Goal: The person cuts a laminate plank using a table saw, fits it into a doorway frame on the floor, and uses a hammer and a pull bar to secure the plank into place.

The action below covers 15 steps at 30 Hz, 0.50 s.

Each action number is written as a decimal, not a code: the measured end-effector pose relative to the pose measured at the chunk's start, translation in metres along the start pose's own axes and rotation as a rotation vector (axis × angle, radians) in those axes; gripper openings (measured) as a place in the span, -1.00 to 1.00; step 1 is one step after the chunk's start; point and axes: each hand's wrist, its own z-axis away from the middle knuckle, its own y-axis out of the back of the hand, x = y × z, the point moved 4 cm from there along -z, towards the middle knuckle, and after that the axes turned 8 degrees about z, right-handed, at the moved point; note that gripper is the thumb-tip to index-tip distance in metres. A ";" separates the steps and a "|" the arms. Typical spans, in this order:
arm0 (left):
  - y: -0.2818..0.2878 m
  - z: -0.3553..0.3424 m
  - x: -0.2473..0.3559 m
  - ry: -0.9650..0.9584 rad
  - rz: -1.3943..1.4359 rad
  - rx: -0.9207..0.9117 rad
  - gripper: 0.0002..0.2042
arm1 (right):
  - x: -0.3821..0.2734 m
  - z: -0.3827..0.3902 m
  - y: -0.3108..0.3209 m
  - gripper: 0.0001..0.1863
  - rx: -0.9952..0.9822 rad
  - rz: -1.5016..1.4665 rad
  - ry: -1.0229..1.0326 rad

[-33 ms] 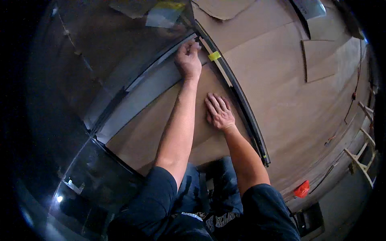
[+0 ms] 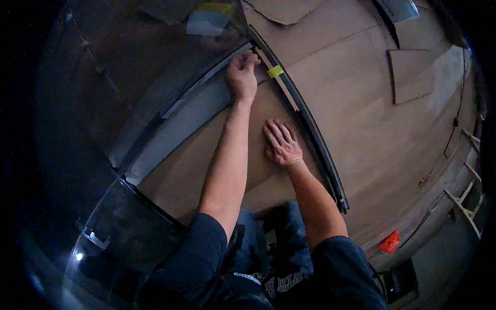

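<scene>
My left hand [image 2: 242,77] reaches far forward to the corner where a grey sill [image 2: 191,116] meets a dark curved rail [image 2: 318,144]. Its fingers are bent, with the tips at the upper end of a pale strip [image 2: 283,88] that lies along the rail. Whether they grip anything is hidden. A small yellow-green piece of tape [image 2: 275,71] sits on that strip just right of the hand. My right hand [image 2: 281,144] lies flat, fingers spread, on the brown floor covering [image 2: 186,175] beside the rail and holds nothing.
Dark glass panels [image 2: 129,67] stand on the left. More brown sheets [image 2: 361,103] cover the floor past the rail, with a loose square piece [image 2: 413,75]. A wooden ladder [image 2: 462,201] and an orange object [image 2: 390,242] lie at the right. My knees [image 2: 279,227] are below.
</scene>
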 end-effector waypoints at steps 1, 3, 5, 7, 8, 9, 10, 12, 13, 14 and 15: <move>0.005 -0.002 -0.003 0.069 0.093 -0.076 -0.90 | 0.000 -0.002 0.003 -0.29 -0.024 -0.014 0.002; 0.016 0.000 -0.004 0.222 0.289 -0.240 -0.90 | 0.003 -0.002 0.001 -0.25 -0.073 -0.011 -0.004; 0.025 0.018 0.011 0.280 0.454 -0.277 -0.90 | 0.005 0.003 -0.004 -0.17 -0.122 0.001 0.001; 0.032 0.033 0.031 0.287 0.488 -0.390 -0.87 | 0.005 0.004 -0.003 -0.20 -0.075 -0.006 0.018; 0.034 0.038 0.038 0.274 0.378 -0.478 -0.85 | 0.006 0.003 -0.001 -0.23 -0.058 -0.010 0.019; 0.042 0.054 0.041 0.292 0.048 -0.563 -0.79 | 0.007 0.003 0.000 -0.26 -0.041 -0.013 0.020; 0.033 0.073 0.055 0.330 -0.152 -0.783 -0.74 | 0.007 0.004 -0.006 -0.25 -0.031 -0.041 0.003; 0.031 0.088 0.061 0.113 -0.497 -0.969 -0.66 | 0.012 0.011 -0.018 -0.20 -0.145 -0.005 -0.005; 0.034 0.089 0.061 -0.142 -0.636 -0.933 -0.63 | 0.010 0.010 -0.018 -0.17 -0.200 0.008 -0.007; 0.038 0.088 0.062 -0.398 -0.768 -0.886 -0.59 | 0.007 0.002 0.001 -0.20 -0.114 -0.022 0.012; 0.048 0.076 0.056 -0.367 -0.896 -0.801 -0.50 | 0.011 0.004 -0.010 -0.21 -0.088 0.020 0.041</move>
